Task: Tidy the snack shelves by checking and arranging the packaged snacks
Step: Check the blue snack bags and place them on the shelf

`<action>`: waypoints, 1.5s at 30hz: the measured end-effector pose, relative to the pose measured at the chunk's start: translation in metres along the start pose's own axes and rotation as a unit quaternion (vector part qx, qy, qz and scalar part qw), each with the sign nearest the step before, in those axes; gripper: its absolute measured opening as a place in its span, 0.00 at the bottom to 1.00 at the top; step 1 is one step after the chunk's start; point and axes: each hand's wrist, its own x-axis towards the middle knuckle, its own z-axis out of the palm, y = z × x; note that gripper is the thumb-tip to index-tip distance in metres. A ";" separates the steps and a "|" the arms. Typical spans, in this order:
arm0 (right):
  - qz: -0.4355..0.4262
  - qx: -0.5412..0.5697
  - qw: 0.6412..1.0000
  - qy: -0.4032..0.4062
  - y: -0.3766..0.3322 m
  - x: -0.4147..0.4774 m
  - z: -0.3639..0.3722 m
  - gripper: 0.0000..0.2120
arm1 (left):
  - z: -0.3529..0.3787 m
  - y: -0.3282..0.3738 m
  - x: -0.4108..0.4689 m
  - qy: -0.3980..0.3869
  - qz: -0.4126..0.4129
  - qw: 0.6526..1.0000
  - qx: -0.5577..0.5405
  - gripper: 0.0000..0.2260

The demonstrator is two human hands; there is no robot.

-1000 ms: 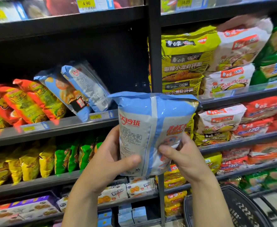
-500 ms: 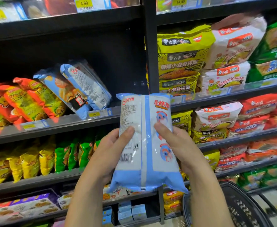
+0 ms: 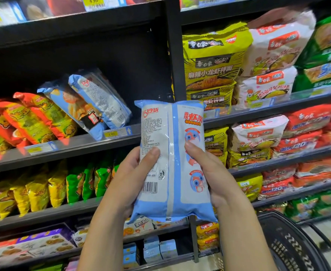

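My left hand (image 3: 129, 184) and right hand (image 3: 209, 177) both grip the blue-and-white snack bag (image 3: 172, 163), held upright between them with its barcode side facing me. A black basket (image 3: 289, 241) sits below my right hand. Farther off, up-left of my left hand, two matching blue bags (image 3: 94, 102) lean on the shelf (image 3: 82, 141).

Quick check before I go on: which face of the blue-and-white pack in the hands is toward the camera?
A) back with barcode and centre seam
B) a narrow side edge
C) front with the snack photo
A: the blue-and-white pack shows its barcode, fine print and vertical centre seam, gripped upright by the left hand and right hand.
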 end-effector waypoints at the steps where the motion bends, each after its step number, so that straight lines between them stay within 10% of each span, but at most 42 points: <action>1: -0.009 0.000 1.000 0.005 0.002 0.001 -0.001 0.22 | 0.001 -0.001 0.001 0.015 0.006 1.000 0.015 0.22; 8: -0.075 -0.040 0.996 0.034 0.006 0.006 -0.009 0.23 | -0.001 -0.001 0.003 0.151 0.173 0.931 0.283 0.23; 12: -0.133 -0.095 0.983 0.078 0.008 0.010 -0.002 0.25 | 0.015 -0.003 -0.004 0.091 0.218 0.930 0.283 0.18; 16: -0.172 -0.143 0.970 0.093 0.008 0.006 0.007 0.27 | 0.031 -0.006 -0.011 0.047 0.178 0.934 0.304 0.34; 29: -0.247 -0.186 0.948 0.078 0.002 -0.004 0.001 0.11 | 0.018 -0.004 -0.010 0.030 0.119 0.989 0.087 0.29; 38: -0.080 -0.098 0.989 -0.076 0.011 0.002 -0.008 0.45 | 0.008 -0.010 -0.017 -0.017 0.057 0.994 -0.096 0.23; 45: -0.069 -0.076 0.992 -0.073 0.004 -0.006 -0.004 0.20 | 0.003 -0.008 -0.018 -0.033 0.057 0.995 -0.073 0.26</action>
